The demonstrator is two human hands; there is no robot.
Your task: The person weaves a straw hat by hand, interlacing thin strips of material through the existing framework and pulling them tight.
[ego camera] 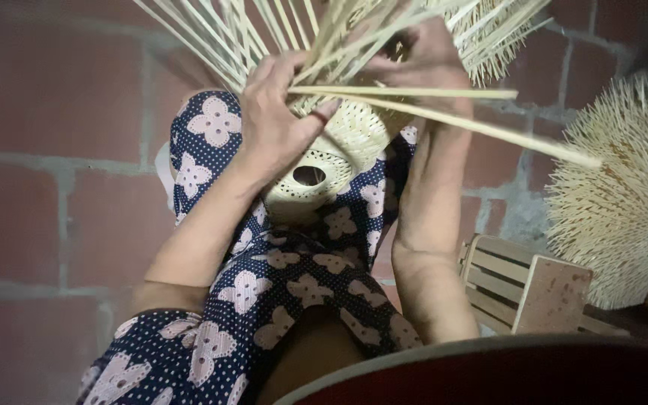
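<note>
Left hand (pixel 275 124) clamps fingers on the woven basket (pixel 339 150), steadying it on the knee; right hand (pixel 425 64) pinches loose bamboo strips (pixel 444 112) above, keeping weave taut.

A red brick floor (pixel 54 187) with pale mortar lines lies dimly lit beneath a low wooden stool (pixel 523 289).

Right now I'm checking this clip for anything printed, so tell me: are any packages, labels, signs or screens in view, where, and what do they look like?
None in view.
What is there carries no print: a pale half-woven basket held by the left hand and right hand over the lap, a bristly bundle of pale strips at right, and a small wooden stool below it.
</note>
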